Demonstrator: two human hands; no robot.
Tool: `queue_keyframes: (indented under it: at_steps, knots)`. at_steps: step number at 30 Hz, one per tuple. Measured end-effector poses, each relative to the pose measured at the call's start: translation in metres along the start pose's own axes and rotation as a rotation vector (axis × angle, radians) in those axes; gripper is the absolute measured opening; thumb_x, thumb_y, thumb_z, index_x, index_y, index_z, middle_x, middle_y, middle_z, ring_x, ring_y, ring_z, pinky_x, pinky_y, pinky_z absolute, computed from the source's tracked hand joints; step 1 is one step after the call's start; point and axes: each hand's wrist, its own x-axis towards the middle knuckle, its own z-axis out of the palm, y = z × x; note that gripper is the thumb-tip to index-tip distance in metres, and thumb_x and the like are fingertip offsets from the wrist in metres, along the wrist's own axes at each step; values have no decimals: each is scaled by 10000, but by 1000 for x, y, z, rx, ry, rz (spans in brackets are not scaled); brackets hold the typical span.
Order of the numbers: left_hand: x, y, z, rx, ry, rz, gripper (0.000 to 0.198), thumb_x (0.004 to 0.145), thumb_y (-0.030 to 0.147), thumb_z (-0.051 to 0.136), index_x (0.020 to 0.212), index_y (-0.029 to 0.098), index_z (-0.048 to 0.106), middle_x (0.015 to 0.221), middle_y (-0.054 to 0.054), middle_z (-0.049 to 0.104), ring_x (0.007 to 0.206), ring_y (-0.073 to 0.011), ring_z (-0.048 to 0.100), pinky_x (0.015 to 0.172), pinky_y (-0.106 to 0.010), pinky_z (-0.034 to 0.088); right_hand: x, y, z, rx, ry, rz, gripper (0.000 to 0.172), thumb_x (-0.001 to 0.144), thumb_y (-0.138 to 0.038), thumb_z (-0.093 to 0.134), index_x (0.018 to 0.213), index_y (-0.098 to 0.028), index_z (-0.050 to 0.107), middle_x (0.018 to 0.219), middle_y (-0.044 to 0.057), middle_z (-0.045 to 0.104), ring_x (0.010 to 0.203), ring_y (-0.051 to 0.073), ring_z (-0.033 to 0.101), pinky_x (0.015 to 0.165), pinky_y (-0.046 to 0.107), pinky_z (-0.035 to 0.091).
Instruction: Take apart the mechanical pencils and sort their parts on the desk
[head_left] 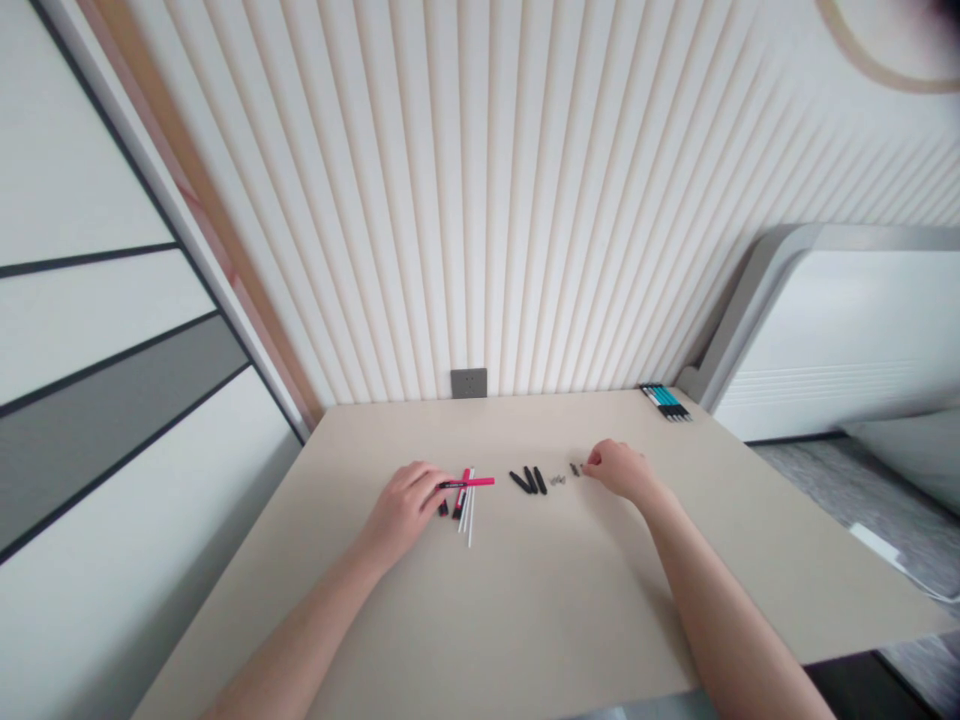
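My left hand (403, 512) rests on the beige tabletop (525, 570), its fingertips on a slim pink-and-black pen barrel (466, 482) that lies crosswise. Under that barrel lie several thin white refill tubes (466, 512) and a red pen part (462, 496), with a small black piece (443, 508) beside them. Farther right are several black pen sections (529, 481) and tiny metal parts (556, 480). My right hand (618, 471) has its fingertips curled together just right of a small dark pen part (574, 469), apart from it. Nothing shows between those fingers.
A bundle of teal-and-black pens (665, 402) lies at the table's far right corner. The table's far edge meets a ribbed wall with a grey socket (469, 383). A white radiator-like unit (832, 335) stands right; the table's left edge drops away beside a panelled wall.
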Motion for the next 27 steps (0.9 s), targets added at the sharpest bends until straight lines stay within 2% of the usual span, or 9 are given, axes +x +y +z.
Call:
queue_keyframes:
  at_steps: [3, 6, 8, 11, 13, 16, 20, 27]
  knots:
    - [-1, -1, 1, 4, -6, 1, 146, 948, 273, 524, 1027, 224, 637, 958, -40, 643, 905, -187, 596, 833, -333, 470, -1, -1, -3, -11, 30, -13, 155, 818, -262, 574, 827, -178, 704, 885, 128, 714, 859, 270, 661, 724, 348, 434]
    - [-1, 0, 0, 7, 4, 2, 150, 952, 281, 520, 1029, 215, 631, 953, -44, 646, 898, -190, 596, 821, -338, 473, -2, -7, -7, 5, 96, -57, 222, 901, -278, 487, 894, -178, 686, 892, 126, 709, 871, 253, 654, 727, 329, 429]
    - [0, 1, 0, 1, 29, 4, 150, 949, 293, 526, 1019, 210, 630, 941, -45, 651, 892, -192, 600, 813, -339, 477, -5, -18, -7, 101, 168, -183, 249, 945, -307, 443, 959, -195, 665, 884, 95, 704, 857, 217, 647, 728, 297, 430]
    - [0, 2, 0, -12, 68, 9, 146, 942, 305, 536, 978, 204, 634, 908, -46, 658, 865, -190, 607, 798, -334, 485, -16, -40, 0, 294, 232, -497, 257, 966, -362, 441, 970, -214, 650, 860, 53, 689, 809, 179, 630, 730, 271, 442]
    - [0, 2, 0, -16, 74, 9, 140, 941, 301, 536, 965, 205, 634, 899, -45, 661, 853, -187, 609, 791, -332, 487, -26, -56, 8, 334, 231, -679, 258, 971, -368, 451, 939, -213, 655, 844, 50, 685, 804, 173, 622, 745, 275, 446]
    - [0, 1, 0, -21, 63, 2, 128, 942, 286, 534, 980, 206, 627, 917, -48, 661, 868, -190, 608, 799, -337, 485, -40, -73, 20, 330, 267, -833, 228, 981, -330, 461, 934, -211, 650, 829, 43, 692, 791, 171, 623, 794, 305, 439]
    - [-1, 2, 1, -26, 43, 8, 114, 941, 279, 540, 979, 209, 622, 917, -49, 657, 883, -195, 602, 806, -342, 478, -47, -82, 28, 321, 314, -908, 179, 977, -292, 484, 940, -214, 641, 825, 37, 697, 786, 162, 631, 816, 312, 437]
    - [0, 5, 2, -37, 25, 22, 108, 935, 278, 554, 969, 204, 625, 904, -48, 658, 896, -201, 598, 821, -346, 471, -49, -86, 34, 395, 363, -947, 164, 975, -274, 491, 952, -213, 642, 835, 42, 696, 789, 166, 631, 795, 315, 447]
